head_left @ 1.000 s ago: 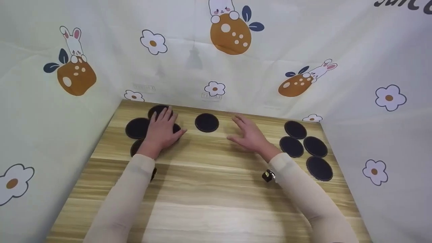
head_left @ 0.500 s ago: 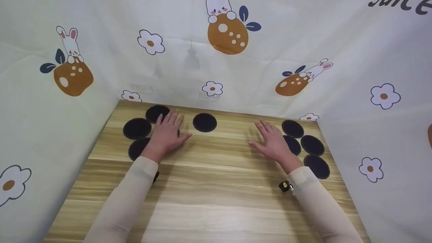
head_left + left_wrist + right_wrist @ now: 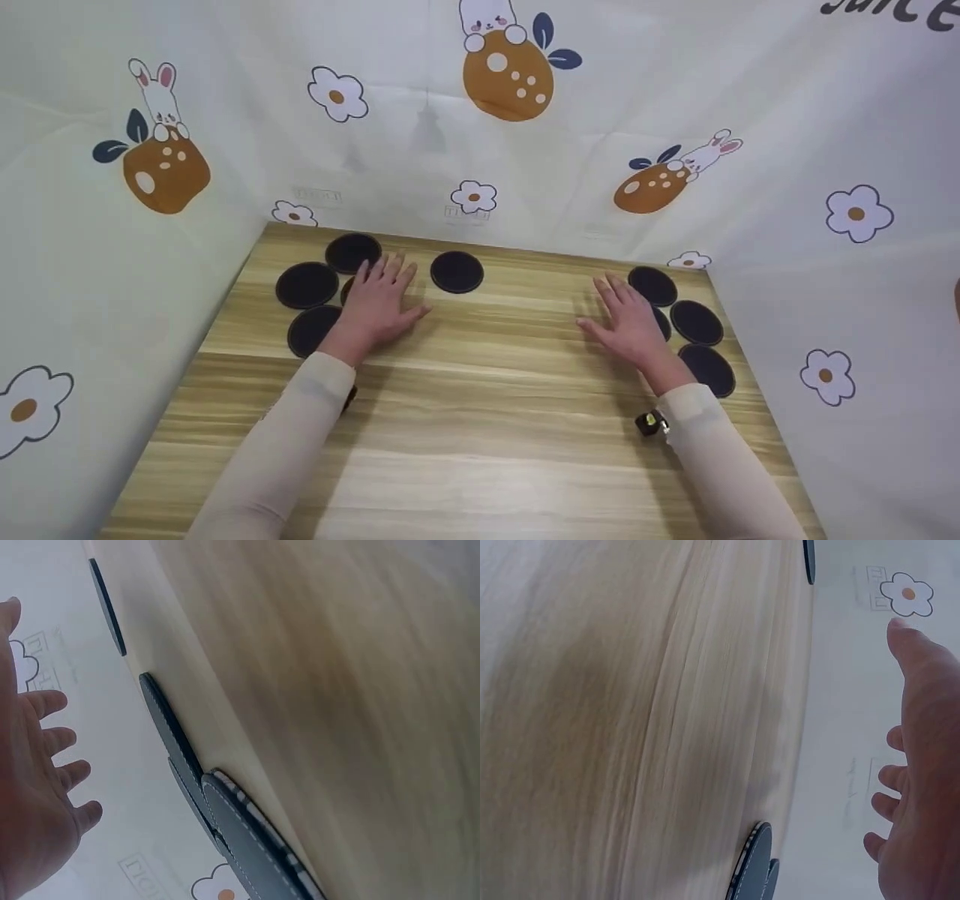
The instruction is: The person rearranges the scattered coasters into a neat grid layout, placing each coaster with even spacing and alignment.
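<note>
My left hand point(image 3: 377, 309), palm down with fingers spread, hovers over the left group of round black coasters. It partly covers one of them; a back coaster point(image 3: 353, 253), a left coaster point(image 3: 307, 285) and a front coaster point(image 3: 315, 331) show around it. In the left wrist view that hand point(image 3: 37, 787) holds nothing, and a coaster point(image 3: 244, 840) with pale stitching lies below. My right hand point(image 3: 628, 324) is likewise spread and holds nothing, overlapping the right group, where one coaster is mostly hidden. Beside it lie coasters at the back point(image 3: 652, 286), right point(image 3: 697, 322) and front point(image 3: 706, 370).
A single coaster point(image 3: 457, 271) lies between the two groups near the back edge. The wood-grain table point(image 3: 480, 420) is bordered by a pale cloth backdrop point(image 3: 390, 165) printed with rabbits, oranges and flowers. A small black device point(image 3: 649, 423) is at the right wrist.
My right hand has moved right, from near the single coaster to the right group. My left hand has shifted slightly right and toward me. The coasters keep their places.
</note>
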The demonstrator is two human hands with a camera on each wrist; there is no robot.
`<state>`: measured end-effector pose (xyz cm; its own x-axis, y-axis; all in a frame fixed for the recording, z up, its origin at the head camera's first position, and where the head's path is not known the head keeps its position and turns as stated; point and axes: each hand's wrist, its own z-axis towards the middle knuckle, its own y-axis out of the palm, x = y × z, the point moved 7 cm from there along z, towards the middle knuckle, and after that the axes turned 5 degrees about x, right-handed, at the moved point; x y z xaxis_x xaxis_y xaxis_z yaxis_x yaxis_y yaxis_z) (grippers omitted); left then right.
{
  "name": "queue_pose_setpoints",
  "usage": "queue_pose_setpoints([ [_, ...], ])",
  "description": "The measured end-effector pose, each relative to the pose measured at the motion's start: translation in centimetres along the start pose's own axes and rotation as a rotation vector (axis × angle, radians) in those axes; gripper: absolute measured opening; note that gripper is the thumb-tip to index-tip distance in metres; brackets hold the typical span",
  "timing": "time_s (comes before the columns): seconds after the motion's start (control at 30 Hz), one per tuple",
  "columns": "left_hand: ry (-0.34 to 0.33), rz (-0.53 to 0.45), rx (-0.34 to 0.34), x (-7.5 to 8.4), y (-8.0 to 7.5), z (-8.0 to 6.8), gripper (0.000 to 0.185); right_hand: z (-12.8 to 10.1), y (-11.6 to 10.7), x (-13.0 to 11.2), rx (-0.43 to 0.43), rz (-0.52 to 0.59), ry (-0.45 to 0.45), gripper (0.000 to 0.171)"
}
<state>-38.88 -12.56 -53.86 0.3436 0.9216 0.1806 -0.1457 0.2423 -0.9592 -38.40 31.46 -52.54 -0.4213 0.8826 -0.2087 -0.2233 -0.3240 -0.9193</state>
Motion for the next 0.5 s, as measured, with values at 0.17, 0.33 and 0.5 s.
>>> queue_pose_setpoints([
  [0.17, 0.004, -0.015, -0.006, 0.6, 0.5, 0.5, 0.090, -0.3, -0.1, 0.2, 0.003, 0.008, 0.006, 0.091],
  [0.33, 0.047, -0.095, -0.039, 1.9, 1.4, 1.6, 0.089, -0.6, -0.4, 0.4, -0.005, 0.014, 0.022, 0.092],
  [0.5, 0.079, -0.129, -0.078, 3.3, 2.7, 2.8, 0.089, -1.0, -0.3, 0.7, -0.036, 0.016, 0.050, 0.092],
])
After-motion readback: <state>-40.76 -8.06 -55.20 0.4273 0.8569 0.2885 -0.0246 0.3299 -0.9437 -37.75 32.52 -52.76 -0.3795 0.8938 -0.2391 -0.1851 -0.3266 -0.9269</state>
